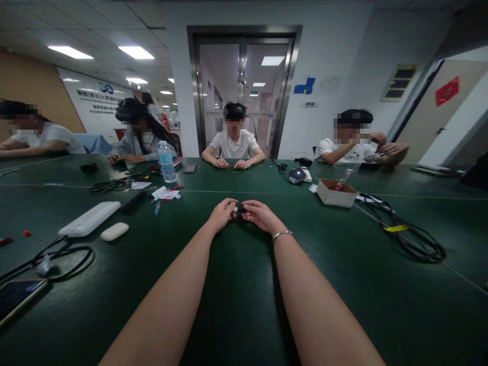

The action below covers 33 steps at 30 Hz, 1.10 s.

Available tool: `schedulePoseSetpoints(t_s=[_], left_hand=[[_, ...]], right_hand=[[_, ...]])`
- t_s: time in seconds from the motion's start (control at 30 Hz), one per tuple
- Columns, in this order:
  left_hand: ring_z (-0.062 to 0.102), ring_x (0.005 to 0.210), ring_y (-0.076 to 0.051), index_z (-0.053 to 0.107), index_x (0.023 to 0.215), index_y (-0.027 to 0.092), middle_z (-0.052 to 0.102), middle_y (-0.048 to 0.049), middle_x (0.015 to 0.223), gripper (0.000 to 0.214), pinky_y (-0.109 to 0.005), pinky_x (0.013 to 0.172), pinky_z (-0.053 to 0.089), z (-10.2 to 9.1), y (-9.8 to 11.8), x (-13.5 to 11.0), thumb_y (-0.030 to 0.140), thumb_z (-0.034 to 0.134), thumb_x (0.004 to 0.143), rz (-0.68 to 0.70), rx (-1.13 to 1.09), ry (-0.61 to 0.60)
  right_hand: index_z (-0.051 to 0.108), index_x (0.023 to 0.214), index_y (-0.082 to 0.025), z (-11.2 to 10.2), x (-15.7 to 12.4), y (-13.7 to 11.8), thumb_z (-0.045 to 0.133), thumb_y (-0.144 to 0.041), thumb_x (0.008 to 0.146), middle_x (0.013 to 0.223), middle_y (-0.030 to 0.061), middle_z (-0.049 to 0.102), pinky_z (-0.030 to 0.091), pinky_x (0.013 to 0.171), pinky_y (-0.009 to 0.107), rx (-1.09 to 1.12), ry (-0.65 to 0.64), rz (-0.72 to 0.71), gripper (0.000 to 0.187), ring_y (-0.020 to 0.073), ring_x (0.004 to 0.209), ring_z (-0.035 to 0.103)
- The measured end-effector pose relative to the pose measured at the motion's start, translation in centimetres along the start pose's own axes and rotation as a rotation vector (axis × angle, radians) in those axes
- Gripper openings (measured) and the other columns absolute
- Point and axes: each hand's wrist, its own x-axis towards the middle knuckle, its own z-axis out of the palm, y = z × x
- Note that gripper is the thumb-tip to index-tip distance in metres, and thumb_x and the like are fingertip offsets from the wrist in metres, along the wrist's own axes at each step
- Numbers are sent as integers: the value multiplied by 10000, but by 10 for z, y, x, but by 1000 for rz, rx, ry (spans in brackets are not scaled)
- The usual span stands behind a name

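Observation:
Both my forearms stretch forward over the dark green table [244,284]. My left hand [222,213] and my right hand [259,213] meet at the middle of the table, fingers curled and pinched together on a small dark object with a pale end [239,208]. It is too small to name. A thin metal bracelet [281,234] sits on my right wrist.
A white power strip [89,218] and white case [114,231] lie at left, with black cables [64,256] and a phone [17,297]. A water bottle [166,162], a cardboard box [336,193] and coiled cable [412,236] stand further out. Several people sit around the table's far side.

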Motion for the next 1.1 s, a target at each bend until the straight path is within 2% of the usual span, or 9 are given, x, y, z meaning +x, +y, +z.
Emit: schedulePoseSetpoints(t_s=[0.17, 0.3, 0.43, 0.57, 0.73, 0.83, 1.0, 1.1], left_hand=[[456, 507, -77, 580, 1024, 149, 531, 24, 637, 276, -198, 501, 360, 0, -1, 1, 300, 527, 798, 26, 13, 4], [454, 498, -86, 584, 996, 142, 516, 19, 597, 299, -204, 493, 355, 0, -4, 1, 362, 448, 847, 20, 9, -24], [476, 530, -81, 573, 1052, 160, 541, 17, 673, 322, -203, 513, 371, 0, -6, 1, 344, 558, 788, 39, 18, 3], [467, 514, -88, 583, 1017, 149, 528, 16, 623, 290, -208, 505, 370, 0, -4, 1, 352, 484, 835, 18, 29, -13], [481, 530, -74, 588, 1039, 169, 554, 13, 715, 273, -201, 517, 382, 0, -3, 1, 243, 535, 782, 3, 48, 21], [468, 513, -80, 605, 994, 161, 547, 11, 657, 245, -202, 510, 378, 0, -4, 2, 287, 475, 828, 9, 46, 3], [476, 518, -76, 606, 1006, 170, 565, 10, 690, 250, -195, 504, 374, 0, -5, 3, 275, 517, 796, 0, 35, 19], [454, 494, -79, 612, 954, 153, 538, 11, 620, 280, -195, 487, 358, 0, -4, 2, 348, 440, 849, 2, 22, -15]], right_hand=[[591, 870, -118, 1, 0, 0, 600, -48, 823, 742, 64, 664, 546, 557, 194, 2, 8, 1, 85, 110, 551, 636], [591, 875, -120, 2, -1, -1, 577, -38, 836, 738, 56, 664, 549, 559, 192, -5, 15, 9, 92, 106, 547, 635], [590, 869, -118, 3, -1, -1, 573, -36, 838, 716, 60, 661, 549, 563, 194, -10, 29, 14, 89, 111, 550, 639], [592, 868, -120, 1, 0, -1, 598, -45, 826, 731, 61, 661, 548, 562, 194, -3, 14, 6, 87, 111, 551, 638], [596, 866, -121, 0, 0, 0, 623, -54, 812, 732, 56, 657, 550, 568, 197, -3, 9, 0, 90, 109, 555, 635], [591, 867, -123, 1, 0, 0, 615, -56, 819, 741, 56, 658, 550, 567, 193, -4, 2, 0, 86, 108, 562, 637], [584, 863, -123, 1, -1, -1, 616, -55, 822, 729, 53, 655, 554, 572, 194, -8, 9, 5, 86, 108, 561, 637], [584, 867, -119, 2, -1, -2, 604, -48, 828, 729, 56, 656, 555, 567, 194, -7, 17, 11, 83, 111, 562, 639]])
